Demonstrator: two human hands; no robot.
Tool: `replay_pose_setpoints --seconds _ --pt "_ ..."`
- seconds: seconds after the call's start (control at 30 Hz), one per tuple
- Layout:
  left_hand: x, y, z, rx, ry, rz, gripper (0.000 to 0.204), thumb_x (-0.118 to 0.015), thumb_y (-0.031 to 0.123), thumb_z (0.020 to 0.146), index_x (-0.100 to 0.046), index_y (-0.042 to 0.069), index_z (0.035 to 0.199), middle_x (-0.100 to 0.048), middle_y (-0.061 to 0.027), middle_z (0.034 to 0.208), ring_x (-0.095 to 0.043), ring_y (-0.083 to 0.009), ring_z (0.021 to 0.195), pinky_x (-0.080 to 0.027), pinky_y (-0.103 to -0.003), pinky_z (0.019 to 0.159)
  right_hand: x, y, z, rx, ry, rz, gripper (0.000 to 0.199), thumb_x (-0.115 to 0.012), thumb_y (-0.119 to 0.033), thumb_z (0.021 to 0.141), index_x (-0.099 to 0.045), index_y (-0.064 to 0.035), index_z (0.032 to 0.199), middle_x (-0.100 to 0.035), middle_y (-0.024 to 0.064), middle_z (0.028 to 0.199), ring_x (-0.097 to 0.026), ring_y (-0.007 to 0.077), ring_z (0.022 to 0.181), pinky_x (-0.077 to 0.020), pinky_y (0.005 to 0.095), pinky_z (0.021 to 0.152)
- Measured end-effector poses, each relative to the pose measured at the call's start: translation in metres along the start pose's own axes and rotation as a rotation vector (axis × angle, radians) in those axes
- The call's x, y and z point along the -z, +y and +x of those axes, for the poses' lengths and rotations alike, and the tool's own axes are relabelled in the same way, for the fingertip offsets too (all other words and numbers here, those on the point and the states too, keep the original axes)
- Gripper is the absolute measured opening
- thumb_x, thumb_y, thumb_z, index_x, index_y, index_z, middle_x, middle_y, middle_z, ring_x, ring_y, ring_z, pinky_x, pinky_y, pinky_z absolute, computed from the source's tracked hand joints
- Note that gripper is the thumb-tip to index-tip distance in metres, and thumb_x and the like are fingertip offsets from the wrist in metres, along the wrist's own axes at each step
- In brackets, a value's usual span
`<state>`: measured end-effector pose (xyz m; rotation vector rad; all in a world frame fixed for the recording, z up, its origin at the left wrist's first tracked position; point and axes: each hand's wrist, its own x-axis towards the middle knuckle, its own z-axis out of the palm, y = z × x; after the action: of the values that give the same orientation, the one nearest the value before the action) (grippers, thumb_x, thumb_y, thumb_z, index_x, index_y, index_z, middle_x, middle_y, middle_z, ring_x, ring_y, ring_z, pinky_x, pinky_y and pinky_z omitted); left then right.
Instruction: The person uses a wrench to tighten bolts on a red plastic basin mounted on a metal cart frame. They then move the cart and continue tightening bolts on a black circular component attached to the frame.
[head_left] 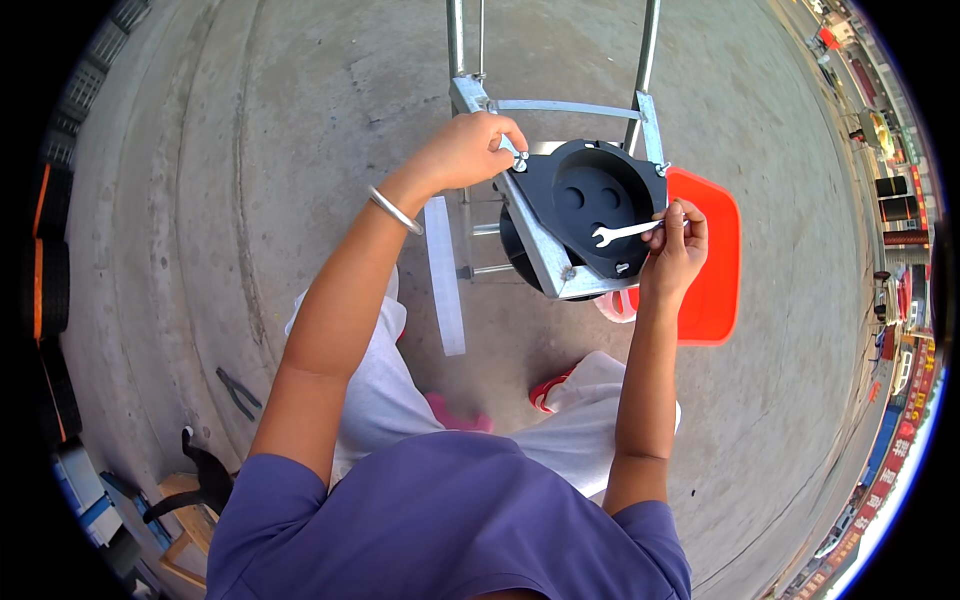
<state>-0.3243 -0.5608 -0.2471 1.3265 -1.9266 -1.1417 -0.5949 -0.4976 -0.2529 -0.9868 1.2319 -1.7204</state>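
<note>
A black round plastic housing [600, 180] with a deep recess sits in a metal angle-iron frame [545, 255] in front of me. At its far left corner my left hand [465, 150] is closed, thumb and forefinger pinching a small bolt [520, 163]. My right hand [675, 245] is closed around a silver open-end wrench [622, 233], whose jaw points left over the housing's recess. Another bolt [662, 170] stands at the right corner, and a third bolt [621, 268] shows at the near edge. The frame hides the housing's underside.
A red plastic tub [715, 260] stands just right of the frame. Metal uprights [648, 50] rise beyond it. On the concrete at left lie a pale flat strip [444, 275] and dark-handled pliers [238, 392]. A black animal [208, 475] is beside a wooden stool [185, 520].
</note>
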Motion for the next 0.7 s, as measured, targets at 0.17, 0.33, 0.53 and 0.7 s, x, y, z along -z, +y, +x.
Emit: replay_pose_setpoints --seconds 0.17,0.33,0.53,0.7 --pt "0.001 0.016 -0.007 0.007 0.053 0.111 0.018 -0.052 0.005 0.079 -0.064 0.007 0.093 -0.037 0.0042 0.053 -0.034 -0.0075 0.049 -0.027 -0.028 0.049 0.002 0.003 0.001 -0.003 0.005 -0.006 0.01 -0.057 -0.01 0.09 -0.055 -0.0005 0.094 -0.053 0.0023 0.07 -0.042 0.0049 0.052 -0.0412 0.0205 0.05" --pt "-0.001 0.011 -0.004 -0.019 -0.005 0.14 0.012 -0.059 0.014 0.082 -0.065 0.008 0.091 -0.037 0.0026 0.053 -0.034 -0.0091 0.049 -0.028 -0.029 0.049 0.0 0.004 0.0 -0.006 0.013 -0.029 0.01 -0.057 -0.009 0.09 -0.055 -0.0005 0.094 -0.052 0.0016 0.068 -0.042 0.0048 0.052 -0.0414 0.0205 0.05" --pt "-0.007 0.012 -0.002 -0.04 0.084 0.242 0.019 -0.063 0.027 0.084 -0.062 0.009 0.091 -0.042 -0.0001 0.053 -0.039 -0.0134 0.048 -0.031 -0.031 0.049 0.001 0.006 0.001 -0.002 0.016 -0.045 0.011 -0.057 -0.01 0.09 -0.055 -0.0005 0.094 -0.051 0.0012 0.067 -0.042 0.0048 0.052 -0.041 0.0201 0.05" --pt "-0.022 0.01 -0.003 -0.036 0.178 0.52 0.022 -0.059 0.033 0.087 -0.056 0.012 0.094 -0.052 -0.0029 0.057 -0.052 -0.0189 0.053 -0.038 -0.033 0.052 0.0 0.006 0.0 0.0 0.01 -0.05 0.011 -0.057 -0.01 0.09 -0.055 -0.0004 0.094 -0.051 0.0013 0.067 -0.042 0.0048 0.052 -0.0408 0.0199 0.05"
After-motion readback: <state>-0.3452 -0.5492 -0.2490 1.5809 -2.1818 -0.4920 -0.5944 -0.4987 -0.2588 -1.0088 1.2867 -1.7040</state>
